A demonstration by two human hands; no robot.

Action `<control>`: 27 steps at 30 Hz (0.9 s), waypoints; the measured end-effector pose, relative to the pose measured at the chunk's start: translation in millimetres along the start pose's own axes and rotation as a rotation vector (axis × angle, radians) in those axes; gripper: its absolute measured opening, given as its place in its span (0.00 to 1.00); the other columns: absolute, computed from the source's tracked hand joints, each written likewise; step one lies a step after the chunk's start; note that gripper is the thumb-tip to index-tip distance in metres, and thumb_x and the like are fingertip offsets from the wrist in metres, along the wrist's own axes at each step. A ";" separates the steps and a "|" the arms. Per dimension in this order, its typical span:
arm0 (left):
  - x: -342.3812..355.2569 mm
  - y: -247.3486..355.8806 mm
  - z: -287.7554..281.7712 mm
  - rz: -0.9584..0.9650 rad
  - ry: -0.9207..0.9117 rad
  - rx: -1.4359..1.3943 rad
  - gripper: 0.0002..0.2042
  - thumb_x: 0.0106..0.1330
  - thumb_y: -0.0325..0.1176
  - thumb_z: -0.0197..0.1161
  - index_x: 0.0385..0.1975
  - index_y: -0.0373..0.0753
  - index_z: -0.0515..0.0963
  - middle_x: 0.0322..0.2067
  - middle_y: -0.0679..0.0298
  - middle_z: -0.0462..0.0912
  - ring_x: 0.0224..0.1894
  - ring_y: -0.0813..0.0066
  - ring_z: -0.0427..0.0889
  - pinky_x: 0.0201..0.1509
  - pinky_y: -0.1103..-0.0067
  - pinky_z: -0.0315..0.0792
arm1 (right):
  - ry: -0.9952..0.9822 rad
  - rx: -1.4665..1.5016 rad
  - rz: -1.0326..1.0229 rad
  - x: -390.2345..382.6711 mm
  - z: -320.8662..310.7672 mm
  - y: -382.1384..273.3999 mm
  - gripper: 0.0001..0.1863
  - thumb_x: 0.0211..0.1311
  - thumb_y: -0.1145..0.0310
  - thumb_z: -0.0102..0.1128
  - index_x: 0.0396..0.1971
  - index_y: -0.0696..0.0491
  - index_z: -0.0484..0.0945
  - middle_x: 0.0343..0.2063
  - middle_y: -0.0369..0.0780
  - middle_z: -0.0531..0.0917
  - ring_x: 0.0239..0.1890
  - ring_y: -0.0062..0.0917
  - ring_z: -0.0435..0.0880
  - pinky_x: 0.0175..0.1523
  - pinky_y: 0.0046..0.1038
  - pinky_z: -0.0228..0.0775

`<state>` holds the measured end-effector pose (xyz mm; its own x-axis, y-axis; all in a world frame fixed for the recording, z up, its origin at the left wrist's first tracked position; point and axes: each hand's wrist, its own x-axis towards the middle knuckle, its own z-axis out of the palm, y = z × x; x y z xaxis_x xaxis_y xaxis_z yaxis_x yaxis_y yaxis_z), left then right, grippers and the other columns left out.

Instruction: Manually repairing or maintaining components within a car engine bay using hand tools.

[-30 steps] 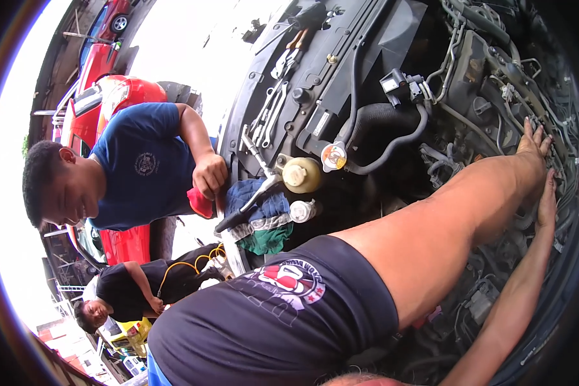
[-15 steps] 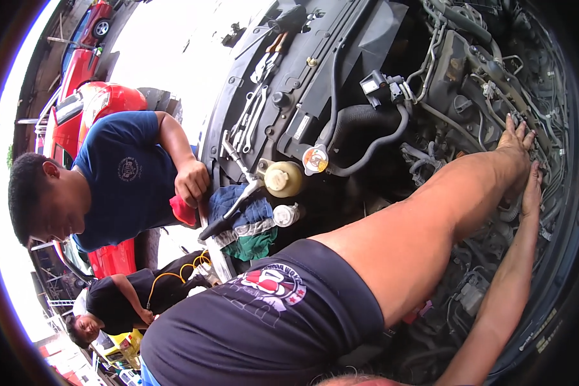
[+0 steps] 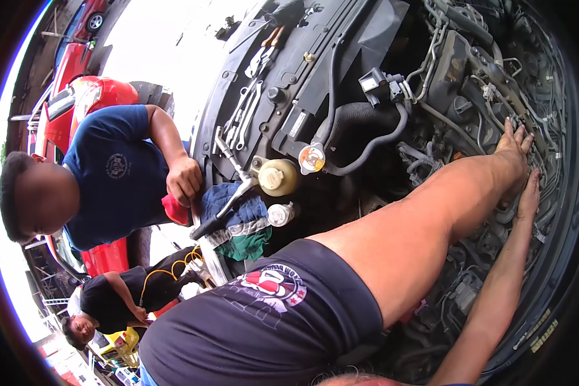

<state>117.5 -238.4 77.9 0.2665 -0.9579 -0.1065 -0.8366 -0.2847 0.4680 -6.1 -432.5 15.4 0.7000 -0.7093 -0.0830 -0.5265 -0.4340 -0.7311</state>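
Shirt [image 3: 238,321]: dark, filling the lower foreground, with a round red-and-white emblem near the shoulder.
Left arm [image 3: 405,244]: bare below the shirt, stretched across the engine [image 3: 457,77].
Right forearm [image 3: 489,309]: rising from the lower edge, angled toward the same spot.
Right hand [image 3: 529,196]: just beside the left hand [image 3: 511,151], its fingers close together; whether this grip is clamped on anything, I cannot tell.
Left-hand grip: fingers slightly apart, tips over the pipes and wiring [image 3: 540,128]; the palm side is hidden, so I cannot tell if it holds a part.
Pipes and wiring: along the right side of the engine, under and beside both hands.
White cap [image 3: 280,214]: beside the bundled blue, grey and green cloths [image 3: 241,246].
Reservoir [image 3: 276,175]: yellowish, round, near the white cap.
Radiator cap [image 3: 312,157]: pale with an orange patch, beside a curved black hose [image 3: 367,154].
Ratchet [image 3: 235,194]: silver with a black handle, lying partly across the cloths.
Front panel: spanners [image 3: 251,116] lie in a row, pliers [image 3: 264,55] farther along.
Co-worker in blue [image 3: 125,174]: one hand at the front edge, above a red cloth [image 3: 175,209].
Co-worker in black [image 3: 112,299]: farther off, near a coiled yellow hose [image 3: 157,273].
Background: a red car [image 3: 103,93] stands behind the co-worker in blue.
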 end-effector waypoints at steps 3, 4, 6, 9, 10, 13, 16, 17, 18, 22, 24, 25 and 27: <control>1.0 -10.4 10.6 -0.052 0.037 0.004 0.57 0.36 0.57 0.78 0.71 0.48 0.58 0.74 0.55 0.39 0.75 0.47 0.34 0.68 0.37 0.31 | -0.051 0.118 0.076 -4.3 21.2 -14.2 0.53 0.62 0.29 0.43 0.70 0.60 0.51 0.70 0.47 0.56 0.71 0.36 0.57 0.71 0.32 0.48; 3.9 -16.1 14.0 -0.064 0.039 0.004 0.57 0.36 0.57 0.78 0.71 0.48 0.58 0.74 0.55 0.39 0.75 0.47 0.34 0.68 0.37 0.31 | -0.076 0.147 0.096 -5.5 26.7 -24.5 0.53 0.61 0.28 0.43 0.70 0.60 0.51 0.70 0.47 0.57 0.71 0.36 0.57 0.71 0.32 0.48; 13.7 -14.9 20.2 -0.103 0.155 -0.017 0.57 0.35 0.57 0.79 0.70 0.48 0.59 0.74 0.56 0.39 0.75 0.46 0.34 0.68 0.37 0.31 | -0.086 0.167 0.124 -8.6 21.4 -27.0 0.54 0.61 0.28 0.44 0.70 0.60 0.52 0.70 0.47 0.57 0.70 0.36 0.57 0.71 0.32 0.48; 18.2 -3.7 18.8 -0.093 0.050 0.037 0.43 0.58 0.62 0.58 0.72 0.53 0.52 0.75 0.63 0.37 0.76 0.51 0.32 0.68 0.37 0.28 | -0.100 0.100 0.114 -8.0 12.9 -13.3 0.53 0.60 0.28 0.44 0.70 0.60 0.53 0.69 0.48 0.58 0.70 0.36 0.58 0.70 0.33 0.49; 18.0 -7.3 19.5 -0.103 0.023 0.034 0.44 0.58 0.62 0.58 0.73 0.53 0.52 0.75 0.63 0.36 0.76 0.51 0.32 0.68 0.37 0.28 | -0.107 0.119 0.117 -7.7 16.0 -17.2 0.53 0.60 0.28 0.44 0.69 0.60 0.54 0.69 0.48 0.59 0.69 0.36 0.59 0.70 0.33 0.50; 16.6 -14.8 19.3 -0.114 0.081 0.038 0.46 0.55 0.61 0.61 0.73 0.52 0.51 0.75 0.62 0.37 0.76 0.51 0.32 0.68 0.37 0.28 | -0.080 0.095 0.078 -5.9 24.0 -24.8 0.52 0.61 0.28 0.44 0.69 0.60 0.56 0.68 0.48 0.61 0.69 0.36 0.61 0.70 0.33 0.51; 11.8 -9.0 14.1 -0.050 0.074 0.000 0.53 0.39 0.57 0.76 0.70 0.48 0.60 0.74 0.55 0.41 0.75 0.47 0.35 0.69 0.38 0.30 | 0.019 0.108 0.031 -1.2 14.6 -6.1 0.48 0.64 0.32 0.44 0.68 0.60 0.57 0.68 0.47 0.63 0.68 0.35 0.62 0.70 0.33 0.52; 9.0 -8.5 12.9 -0.044 0.075 -0.014 0.54 0.38 0.57 0.77 0.70 0.48 0.60 0.74 0.54 0.41 0.75 0.47 0.36 0.69 0.38 0.31 | 0.014 0.113 0.031 0.8 14.4 -6.4 0.48 0.64 0.32 0.44 0.68 0.60 0.57 0.68 0.47 0.63 0.68 0.35 0.62 0.70 0.33 0.52; 7.2 -7.2 11.9 -0.032 0.057 -0.013 0.53 0.39 0.57 0.76 0.69 0.49 0.61 0.74 0.54 0.42 0.75 0.46 0.36 0.69 0.38 0.31 | -0.011 0.125 0.059 2.9 12.4 -6.5 0.49 0.64 0.32 0.44 0.69 0.60 0.57 0.68 0.47 0.62 0.69 0.35 0.61 0.70 0.33 0.51; 11.9 -5.5 22.8 -0.041 0.095 0.030 0.48 0.47 0.59 0.70 0.70 0.51 0.59 0.74 0.56 0.40 0.75 0.47 0.34 0.67 0.36 0.30 | -0.092 0.156 0.153 -1.3 10.5 -7.9 0.51 0.61 0.30 0.45 0.70 0.57 0.54 0.69 0.46 0.60 0.70 0.36 0.59 0.71 0.34 0.50; 23.4 -5.1 30.3 -0.051 0.114 0.040 0.45 0.53 0.60 0.65 0.71 0.51 0.56 0.75 0.58 0.39 0.75 0.49 0.33 0.67 0.35 0.28 | -0.075 0.091 0.166 -2.7 11.4 -6.7 0.52 0.60 0.28 0.46 0.71 0.56 0.53 0.69 0.46 0.59 0.70 0.37 0.59 0.71 0.34 0.49; 28.2 -11.5 30.5 -0.089 0.143 0.036 0.45 0.54 0.61 0.63 0.72 0.52 0.55 0.75 0.60 0.38 0.75 0.49 0.32 0.66 0.34 0.28 | -0.086 0.092 0.153 -1.4 17.3 -17.7 0.52 0.60 0.28 0.46 0.71 0.56 0.53 0.69 0.46 0.59 0.70 0.37 0.59 0.71 0.34 0.49; 36.0 -20.1 33.4 -0.125 0.171 0.031 0.44 0.55 0.62 0.61 0.72 0.52 0.55 0.75 0.61 0.38 0.76 0.49 0.32 0.66 0.34 0.28 | -0.140 0.101 0.140 -4.3 24.3 -33.3 0.51 0.60 0.28 0.45 0.70 0.57 0.55 0.69 0.46 0.59 0.70 0.35 0.59 0.71 0.34 0.49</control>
<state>127.9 -268.3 35.4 0.4438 -0.8961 -0.0107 -0.8056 -0.4041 0.4333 20.2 -401.5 23.6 0.6874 -0.6716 -0.2765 -0.5772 -0.2741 -0.7692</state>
